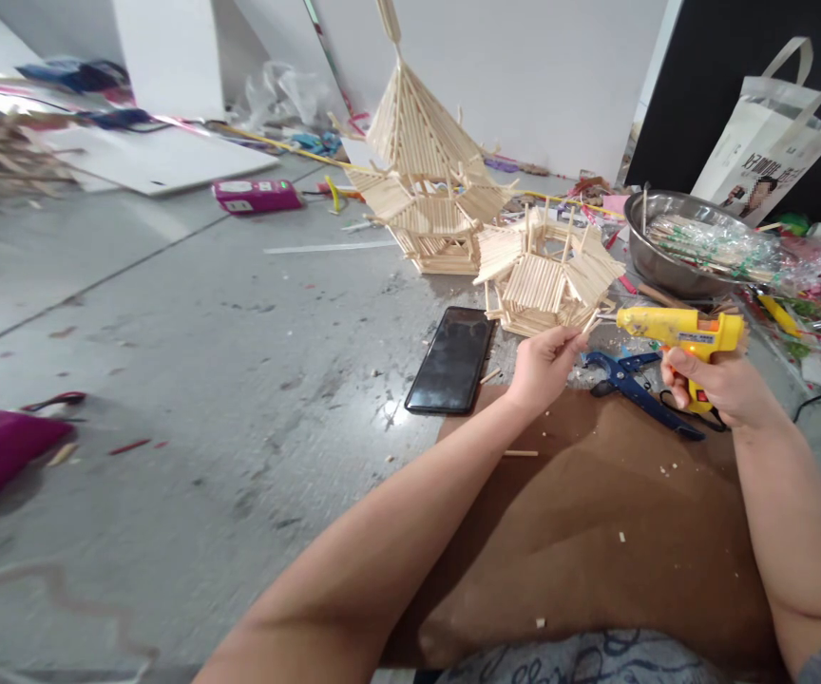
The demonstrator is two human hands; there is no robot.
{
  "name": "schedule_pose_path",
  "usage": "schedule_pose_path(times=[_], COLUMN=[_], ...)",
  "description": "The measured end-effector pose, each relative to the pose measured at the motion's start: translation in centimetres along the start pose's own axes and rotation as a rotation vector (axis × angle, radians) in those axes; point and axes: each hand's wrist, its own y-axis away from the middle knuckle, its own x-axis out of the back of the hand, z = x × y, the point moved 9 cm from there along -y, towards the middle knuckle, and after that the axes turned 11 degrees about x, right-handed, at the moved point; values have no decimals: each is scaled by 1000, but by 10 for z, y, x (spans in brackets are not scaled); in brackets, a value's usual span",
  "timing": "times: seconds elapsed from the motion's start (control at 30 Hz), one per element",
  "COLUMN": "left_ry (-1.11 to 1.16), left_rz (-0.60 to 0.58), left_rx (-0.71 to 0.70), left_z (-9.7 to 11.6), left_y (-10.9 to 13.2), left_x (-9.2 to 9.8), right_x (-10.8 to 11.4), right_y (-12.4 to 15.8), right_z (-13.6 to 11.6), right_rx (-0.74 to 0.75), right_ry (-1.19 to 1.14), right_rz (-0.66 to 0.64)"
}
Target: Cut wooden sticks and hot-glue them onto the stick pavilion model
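My right hand (716, 380) grips a yellow hot glue gun (681, 330), its nozzle pointing left. Between the fingertips of my left hand (544, 366) is a short wooden stick (591, 324), with the nozzle close to its end; whether they touch I cannot tell. Just behind that hand stands a low, many-sided stick model (535, 285) with sloping roof panels. Further back rises a taller stick pagoda (429, 133) with a pointed roof. Below the glue gun lies a blue plier-like cutter (635, 394). A black phone (451, 361) lies left of my left hand.
A brown board (596, 513) with small wood scraps lies before me. At the right are a metal bowl (639, 237) of wrapped sticks, a white bag (767, 142) and clutter. Purple power strips (257, 197) and a white board (161, 161) lie left on the grey floor (275, 380).
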Motion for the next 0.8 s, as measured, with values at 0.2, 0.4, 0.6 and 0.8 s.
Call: schedule_pose_path(times=[0.2, 0.4, 0.6, 0.8], left_ry=[14, 16, 39, 165], left_rz=[4, 8, 28, 163], left_rx=[8, -1, -4, 65], left_z=[-1, 3, 6, -6], left_y=[0, 1, 2, 0], left_x=[0, 2, 4, 17], right_x=[-1, -3, 1, -1], right_y=[1, 1, -2, -14], right_z=[1, 3, 11, -4], right_rx=[-8, -16, -25, 4], right_ry=[31, 57, 112, 124], right_rz=[7, 0, -4, 23])
